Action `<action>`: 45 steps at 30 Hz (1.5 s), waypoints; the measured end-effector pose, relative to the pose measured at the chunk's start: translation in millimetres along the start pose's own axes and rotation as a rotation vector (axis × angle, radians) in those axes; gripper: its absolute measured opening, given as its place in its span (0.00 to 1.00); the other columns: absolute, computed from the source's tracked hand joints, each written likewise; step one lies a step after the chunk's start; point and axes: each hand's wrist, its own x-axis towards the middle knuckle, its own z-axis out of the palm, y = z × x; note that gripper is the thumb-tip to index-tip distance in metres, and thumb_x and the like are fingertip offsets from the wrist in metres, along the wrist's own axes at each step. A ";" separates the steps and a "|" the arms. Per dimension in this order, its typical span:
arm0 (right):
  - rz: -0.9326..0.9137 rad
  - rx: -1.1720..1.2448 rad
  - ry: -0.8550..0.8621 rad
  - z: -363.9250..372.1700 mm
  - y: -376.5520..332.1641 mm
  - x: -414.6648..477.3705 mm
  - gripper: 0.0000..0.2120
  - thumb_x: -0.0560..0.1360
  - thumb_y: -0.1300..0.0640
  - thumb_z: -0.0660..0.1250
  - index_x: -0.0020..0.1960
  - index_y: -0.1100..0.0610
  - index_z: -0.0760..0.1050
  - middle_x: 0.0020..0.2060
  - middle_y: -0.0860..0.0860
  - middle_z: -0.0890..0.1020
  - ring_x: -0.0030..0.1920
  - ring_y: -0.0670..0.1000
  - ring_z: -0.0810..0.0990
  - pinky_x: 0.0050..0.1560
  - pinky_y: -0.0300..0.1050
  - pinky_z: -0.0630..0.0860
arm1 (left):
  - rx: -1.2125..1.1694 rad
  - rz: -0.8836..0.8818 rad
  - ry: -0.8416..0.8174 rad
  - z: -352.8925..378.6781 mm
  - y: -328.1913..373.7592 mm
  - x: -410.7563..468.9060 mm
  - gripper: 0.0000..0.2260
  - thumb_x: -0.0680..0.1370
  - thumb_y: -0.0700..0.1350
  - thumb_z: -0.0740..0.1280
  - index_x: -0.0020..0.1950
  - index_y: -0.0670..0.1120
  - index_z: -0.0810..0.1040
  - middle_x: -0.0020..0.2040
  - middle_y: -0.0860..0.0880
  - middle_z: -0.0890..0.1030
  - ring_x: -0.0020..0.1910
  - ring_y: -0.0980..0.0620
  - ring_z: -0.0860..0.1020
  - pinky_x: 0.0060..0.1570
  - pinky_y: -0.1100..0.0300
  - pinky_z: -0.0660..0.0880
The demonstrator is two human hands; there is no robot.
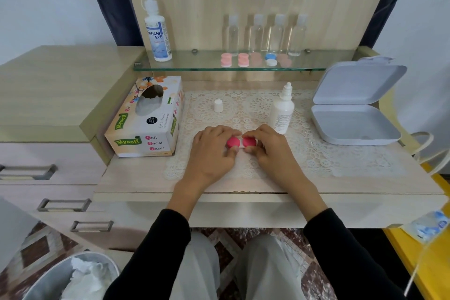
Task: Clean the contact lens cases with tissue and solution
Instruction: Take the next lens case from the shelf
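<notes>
A pale wooden desk (365, 185) stands against a matching back panel with a glass shelf (194, 66) across it. A lace mat (316, 153) covers the middle of the work area. On my right a grey hinged box (355, 126) lies open. On my left is a tissue box (146, 119), its slot facing up and close enough to reach. A solution bottle (282, 109) stands uncapped on the mat just beyond my right grip (270, 148), and its small white cap (218, 105) sits apart, further back. My left grip (211, 151) and my right one meet at the centre of the mat on the contact lens case (233, 141). Each pinches one of its two pink lids between thumb and curled fingers, so both are clamped on the case, which rests low over the mat. I judge this to be the unscrewing step, before any tissue or solution comes in. To do it well I should brace the white base against the mat, turn one lid at a time rather than both against each other, and keep the case level so nothing inside spills. The lids are small and smooth, so a firm fingertip pinch low on the rim should help. I should set each lid down on the mat, clear of the bottle.
</notes>
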 end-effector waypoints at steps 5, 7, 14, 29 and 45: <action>0.002 0.000 0.002 0.5 0.6 0.9 0.11 0.70 0.68 0.71 0.52 0.63 0.81 0.40 0.52 0.75 0.37 0.37 0.69 0.43 0.26 0.66 | -0.073 -0.018 0.024 2.2 -3.4 -0.1 0.11 0.75 0.47 0.68 0.58 0.50 0.79 0.52 0.52 0.78 0.54 0.50 0.72 0.59 0.54 0.66; 0.006 0.001 0.002 0.8 0.5 1.0 0.10 0.70 0.68 0.71 0.52 0.63 0.81 0.41 0.52 0.76 0.37 0.38 0.69 0.43 0.26 0.66 | -0.116 -0.049 0.039 2.6 -2.8 0.5 0.12 0.74 0.50 0.70 0.55 0.48 0.79 0.50 0.51 0.78 0.53 0.50 0.72 0.57 0.54 0.68; 0.005 -0.006 0.001 1.1 1.3 0.8 0.11 0.71 0.68 0.71 0.52 0.63 0.81 0.41 0.51 0.75 0.38 0.37 0.69 0.43 0.25 0.66 | -0.125 0.013 0.020 2.2 -1.6 -1.0 0.20 0.73 0.52 0.66 0.63 0.49 0.74 0.57 0.53 0.77 0.57 0.51 0.73 0.60 0.50 0.69; -0.009 -0.010 0.002 0.7 0.8 0.2 0.11 0.70 0.68 0.72 0.52 0.63 0.81 0.41 0.50 0.75 0.38 0.37 0.70 0.43 0.25 0.66 | -0.112 0.004 0.043 1.7 -0.4 -2.8 0.16 0.71 0.49 0.64 0.58 0.49 0.78 0.52 0.53 0.76 0.54 0.53 0.71 0.56 0.56 0.70; -0.002 -0.012 -0.001 0.7 -0.2 -0.1 0.11 0.71 0.67 0.71 0.53 0.62 0.81 0.41 0.47 0.74 0.38 0.35 0.70 0.43 0.25 0.66 | -0.032 -0.039 0.107 1.5 -3.2 -2.0 0.13 0.72 0.54 0.71 0.54 0.51 0.80 0.48 0.53 0.77 0.51 0.52 0.73 0.56 0.54 0.68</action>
